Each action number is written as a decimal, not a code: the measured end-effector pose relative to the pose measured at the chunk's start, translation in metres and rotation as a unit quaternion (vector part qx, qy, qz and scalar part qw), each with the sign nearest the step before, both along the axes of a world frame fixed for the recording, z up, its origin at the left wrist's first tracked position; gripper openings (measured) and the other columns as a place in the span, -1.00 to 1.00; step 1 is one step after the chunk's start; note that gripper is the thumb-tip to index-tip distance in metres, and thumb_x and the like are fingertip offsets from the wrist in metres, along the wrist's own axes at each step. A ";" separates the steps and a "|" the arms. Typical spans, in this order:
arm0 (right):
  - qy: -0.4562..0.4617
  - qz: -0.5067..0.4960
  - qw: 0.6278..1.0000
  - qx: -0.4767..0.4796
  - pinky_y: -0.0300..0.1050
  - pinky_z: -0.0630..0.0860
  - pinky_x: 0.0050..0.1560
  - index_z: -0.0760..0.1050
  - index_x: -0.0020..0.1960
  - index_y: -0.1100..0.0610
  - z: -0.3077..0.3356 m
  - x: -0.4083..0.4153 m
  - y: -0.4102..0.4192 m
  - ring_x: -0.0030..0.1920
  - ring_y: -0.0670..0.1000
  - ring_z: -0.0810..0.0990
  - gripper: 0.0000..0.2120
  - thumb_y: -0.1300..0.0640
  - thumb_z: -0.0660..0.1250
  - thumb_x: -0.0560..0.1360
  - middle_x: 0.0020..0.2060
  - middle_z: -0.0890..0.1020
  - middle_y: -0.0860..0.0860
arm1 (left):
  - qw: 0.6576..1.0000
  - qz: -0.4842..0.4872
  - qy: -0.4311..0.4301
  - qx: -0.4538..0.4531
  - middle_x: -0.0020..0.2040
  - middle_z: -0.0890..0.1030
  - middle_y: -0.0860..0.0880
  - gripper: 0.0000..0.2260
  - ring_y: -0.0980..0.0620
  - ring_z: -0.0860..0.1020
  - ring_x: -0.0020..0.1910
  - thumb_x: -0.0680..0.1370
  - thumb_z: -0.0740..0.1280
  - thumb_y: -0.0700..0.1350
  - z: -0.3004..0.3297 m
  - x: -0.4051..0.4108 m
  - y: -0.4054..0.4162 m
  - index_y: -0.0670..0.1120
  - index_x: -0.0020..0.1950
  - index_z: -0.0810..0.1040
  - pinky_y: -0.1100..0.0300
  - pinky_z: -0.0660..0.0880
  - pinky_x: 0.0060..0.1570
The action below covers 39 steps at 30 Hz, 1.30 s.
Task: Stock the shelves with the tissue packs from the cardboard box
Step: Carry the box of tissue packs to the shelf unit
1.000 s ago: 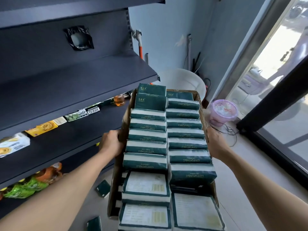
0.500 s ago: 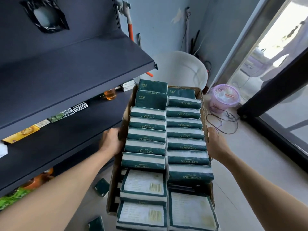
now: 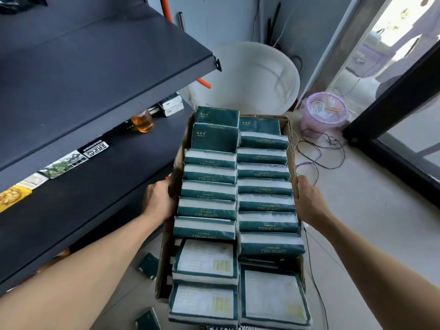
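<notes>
The setting was a small shop. Dark metal shelves (image 3: 100,67) of the retail kind stood at the left, with packaged goods (image 3: 64,164) lined along a lower tier. A cardboard box (image 3: 291,148) packed with identical tissue packs (image 3: 209,173) was stock. A glass door (image 3: 404,96) at the right opened to the street.

Only 1 view: a wide-angle camera on the person's head, looking forward and steeply down, close over the brown cardboard box (image 3: 291,139), dark metal shelves (image 3: 100,67) at its left.
</notes>
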State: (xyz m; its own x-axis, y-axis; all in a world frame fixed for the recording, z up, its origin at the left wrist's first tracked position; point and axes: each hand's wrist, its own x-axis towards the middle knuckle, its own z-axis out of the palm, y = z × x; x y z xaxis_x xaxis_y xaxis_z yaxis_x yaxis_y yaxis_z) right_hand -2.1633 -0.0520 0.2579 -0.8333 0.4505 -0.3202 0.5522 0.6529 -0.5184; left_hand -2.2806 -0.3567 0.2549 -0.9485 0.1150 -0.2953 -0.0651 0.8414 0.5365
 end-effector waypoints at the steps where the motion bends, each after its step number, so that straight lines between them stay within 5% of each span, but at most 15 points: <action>1: 0.000 0.000 1.000 0.000 -0.09 0.27 -0.37 0.31 0.11 0.30 -0.004 0.000 0.001 -0.34 0.05 0.37 -0.83 0.33 0.06 0.53 -0.35 0.37 0.05 | 1.000 -0.001 0.000 -0.003 -0.15 0.68 -0.12 -0.93 -0.18 0.60 -0.10 0.46 0.37 -0.12 -0.003 0.000 0.001 -0.07 -0.11 0.64 0.06 0.47 -0.21; 6: -0.018 -0.008 1.000 0.015 0.11 0.48 -0.24 0.30 0.15 0.27 -0.015 0.008 0.008 -0.22 0.20 0.50 -0.81 0.31 0.01 0.58 -0.24 0.50 0.19 | 1.000 -0.012 0.010 0.004 -0.21 0.66 -0.15 -0.92 -0.18 0.60 -0.15 0.46 0.34 -0.17 -0.014 0.005 0.010 -0.14 -0.18 0.61 0.04 0.46 -0.27; 15: -0.024 -0.025 0.999 -0.002 0.23 0.52 -0.11 0.28 0.18 0.26 -0.020 0.008 0.010 -0.15 0.24 0.54 -0.80 0.26 0.12 0.56 -0.12 0.56 0.26 | 0.999 -0.042 0.024 0.016 -0.17 0.68 -0.10 -0.91 -0.14 0.61 -0.14 0.46 0.36 -0.16 -0.022 -0.014 0.018 -0.05 -0.12 0.66 0.04 0.51 -0.21; 20: -0.028 -0.050 0.998 -0.004 0.07 0.41 -0.27 0.27 0.11 0.26 -0.032 0.011 0.010 -0.23 0.22 0.49 -0.83 0.29 0.07 0.53 -0.15 0.54 0.28 | 0.998 -0.057 0.023 0.006 -0.14 0.68 -0.10 -0.91 -0.13 0.60 -0.11 0.44 0.39 -0.15 -0.035 -0.022 0.023 0.02 -0.13 0.64 0.14 0.44 -0.23; 25: -0.042 -0.061 0.997 -0.006 0.16 0.50 -0.20 0.26 0.15 0.24 -0.043 0.014 0.008 -0.20 0.23 0.52 -0.81 0.27 0.10 0.54 -0.13 0.54 0.26 | 0.998 -0.062 0.019 0.001 -0.11 0.68 -0.13 -0.89 -0.16 0.61 -0.08 0.44 0.41 -0.17 -0.050 -0.023 0.026 0.02 -0.08 0.66 0.15 0.38 -0.23; 32: -0.035 -0.069 0.997 -0.011 0.20 0.53 -0.10 0.28 0.15 0.21 -0.050 0.014 0.009 -0.13 0.23 0.53 -0.79 0.21 0.19 0.53 -0.06 0.56 0.25 | 0.997 -0.070 0.023 0.016 -0.03 0.67 -0.15 -0.84 -0.17 0.59 -0.01 0.49 0.35 -0.19 -0.059 -0.029 0.026 -0.02 0.00 0.67 -0.07 0.54 -0.05; 39: -0.039 -0.074 0.996 -0.018 0.02 0.42 -0.24 0.26 0.15 0.21 -0.043 0.020 0.006 -0.22 0.17 0.49 -0.79 0.22 0.17 0.54 -0.09 0.54 0.21 | 0.997 -0.081 0.014 0.013 -0.07 0.68 -0.12 -0.87 -0.13 0.60 -0.03 0.47 0.37 -0.18 -0.048 -0.027 0.025 0.00 -0.06 0.66 -0.03 0.53 -0.09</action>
State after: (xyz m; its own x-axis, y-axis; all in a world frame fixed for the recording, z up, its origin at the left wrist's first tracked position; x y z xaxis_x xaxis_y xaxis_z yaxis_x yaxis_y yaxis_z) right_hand -2.1431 -0.0460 0.2149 -0.7307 0.5533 -0.3999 0.6805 0.5439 -0.4910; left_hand -2.3079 -0.3322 0.2065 -0.9251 0.2734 -0.2637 0.0853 0.8260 0.5572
